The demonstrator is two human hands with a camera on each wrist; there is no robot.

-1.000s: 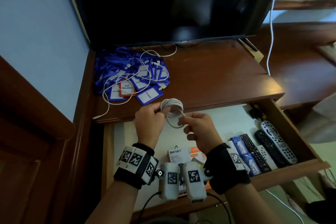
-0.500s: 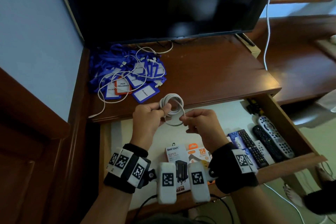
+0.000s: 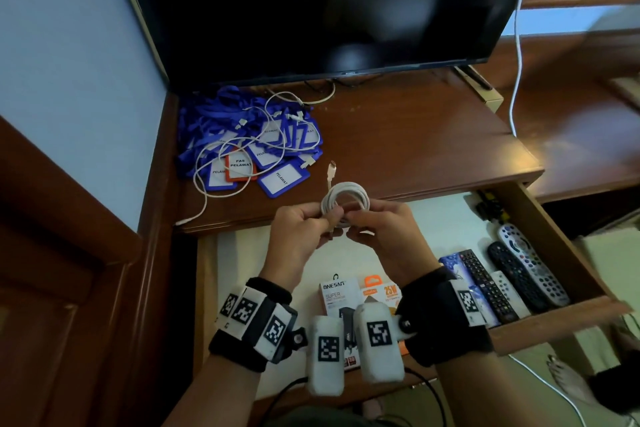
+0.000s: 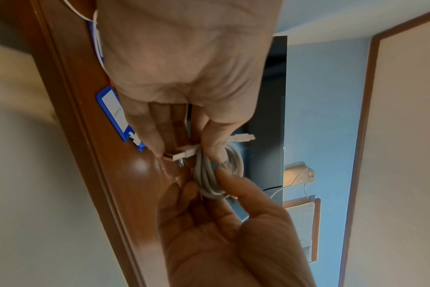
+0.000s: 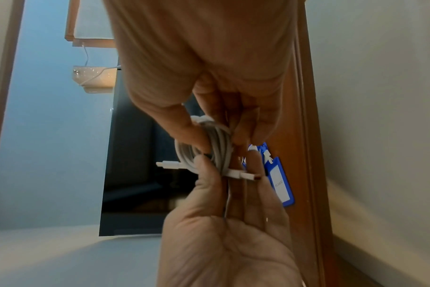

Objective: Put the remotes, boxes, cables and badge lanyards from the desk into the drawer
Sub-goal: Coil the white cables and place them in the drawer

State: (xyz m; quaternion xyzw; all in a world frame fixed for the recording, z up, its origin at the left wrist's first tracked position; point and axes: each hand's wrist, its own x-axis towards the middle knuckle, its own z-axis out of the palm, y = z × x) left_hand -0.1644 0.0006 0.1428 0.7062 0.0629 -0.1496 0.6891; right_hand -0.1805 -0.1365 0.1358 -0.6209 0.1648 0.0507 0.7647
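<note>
Both hands meet just past the front edge of the brown wooden desk (image 3: pixel 398 149), above the open wooden drawer (image 3: pixel 540 239), and between them they hold a thin white charging cable wound into a small round coil (image 3: pixel 346 196). The left hand (image 3: pixel 301 236) pinches one side of the coil between thumb and curled fingers, with a plug end caught under its fingertips (image 4: pixel 157 149); the right hand (image 3: pixel 384 236) pinches the opposite side in the same way. One plug sticks up free from the top of the coil, pointing toward the back of the desk. The cable looks light, soft and springy, so the loops will likely spread apart as soon as the pinch loosens; it is best held across the whole bundle of strands, not by a single loop or by a plug, and laid flat on the drawer floor. Already in the drawer are several black and grey remote controls (image 3: pixel 519 270) along its right side and printed cardboard charger boxes (image 3: pixel 341 295) near the front edge. At the desk's rear left corner lies a heap of blue badge lanyards with card holders (image 3: pixel 249 146), with loose white cables (image 3: pixel 207 184) trailing over it to the front edge; these are limp and tangled, so lifting one will probably drag others along.
</note>
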